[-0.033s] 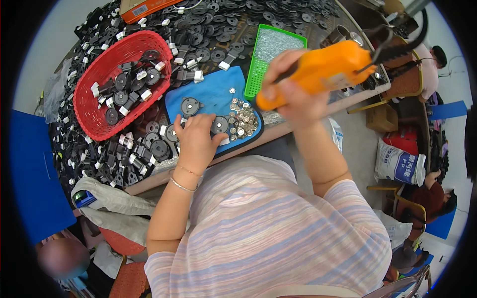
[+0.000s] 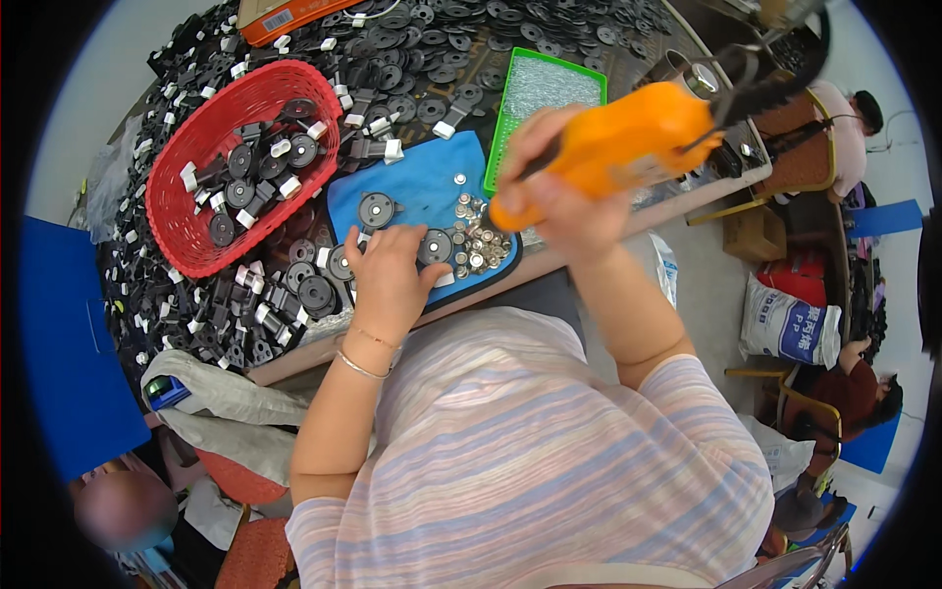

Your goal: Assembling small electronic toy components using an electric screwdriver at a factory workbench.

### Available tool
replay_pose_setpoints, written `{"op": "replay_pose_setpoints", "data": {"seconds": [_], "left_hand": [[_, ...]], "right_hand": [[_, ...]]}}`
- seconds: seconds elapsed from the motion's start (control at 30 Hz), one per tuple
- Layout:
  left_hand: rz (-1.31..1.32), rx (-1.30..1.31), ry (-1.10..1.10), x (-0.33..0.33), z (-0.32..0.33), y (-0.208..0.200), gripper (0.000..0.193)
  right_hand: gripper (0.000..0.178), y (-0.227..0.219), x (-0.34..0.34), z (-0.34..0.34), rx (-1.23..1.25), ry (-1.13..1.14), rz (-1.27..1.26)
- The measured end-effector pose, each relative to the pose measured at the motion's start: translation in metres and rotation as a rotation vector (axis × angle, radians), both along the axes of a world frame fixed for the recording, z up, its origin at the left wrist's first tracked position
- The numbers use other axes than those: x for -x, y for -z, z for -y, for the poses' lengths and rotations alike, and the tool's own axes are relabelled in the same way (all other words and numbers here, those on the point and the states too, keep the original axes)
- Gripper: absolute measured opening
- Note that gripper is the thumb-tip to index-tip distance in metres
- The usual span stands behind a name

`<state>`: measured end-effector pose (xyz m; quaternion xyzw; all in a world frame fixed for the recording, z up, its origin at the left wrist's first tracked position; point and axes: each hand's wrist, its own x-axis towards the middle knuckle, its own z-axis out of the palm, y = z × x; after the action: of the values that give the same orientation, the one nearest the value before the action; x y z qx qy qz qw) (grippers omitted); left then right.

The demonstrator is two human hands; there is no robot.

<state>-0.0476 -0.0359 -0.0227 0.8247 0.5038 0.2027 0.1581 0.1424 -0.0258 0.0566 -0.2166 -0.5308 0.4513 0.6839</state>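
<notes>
My right hand (image 2: 564,187) is closed around an orange electric screwdriver (image 2: 628,137), its tip end pointing down and left above a pile of small silver metal caps (image 2: 481,240). The tool is blurred by motion. My left hand (image 2: 388,270) lies with fingers spread on the blue cloth (image 2: 422,172). A black disc-shaped part (image 2: 435,247) sits between its thumb and index finger; whether they grip it is hard to tell. Another black disc part (image 2: 376,209) lies just beyond the fingertips, and a third disc (image 2: 339,263) is partly hidden beside the hand.
A red basket (image 2: 162,187) at the left holds black disc parts with white ends. Similar parts (image 2: 235,319) lie heaped around it. A green tray (image 2: 498,147) of small silver pieces stands beyond the cloth. A black cord (image 2: 814,59) runs from the screwdriver. Other people sit at the right.
My right hand has moved the screwdriver a little to the left, over the silver caps. My left hand stays in place.
</notes>
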Motion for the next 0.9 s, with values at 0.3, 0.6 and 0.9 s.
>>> {"op": "replay_pose_setpoints", "data": {"seconds": [0.3,0.6,0.9], "left_hand": [[-0.016,-0.097,-0.005,-0.002,0.000,0.004,0.036],[0.030,-0.124,0.029,0.000,-0.004,0.011,0.024],[-0.006,-0.028,0.040,0.002,-0.005,0.006,0.053]], "right_hand": [[0.024,0.012,0.043,-0.003,0.003,-0.130,0.181],[0.021,0.010,0.048,-0.005,-0.067,-0.112,0.317],[0.026,-0.008,0.038,-0.015,0.006,-0.385,0.033]]}}
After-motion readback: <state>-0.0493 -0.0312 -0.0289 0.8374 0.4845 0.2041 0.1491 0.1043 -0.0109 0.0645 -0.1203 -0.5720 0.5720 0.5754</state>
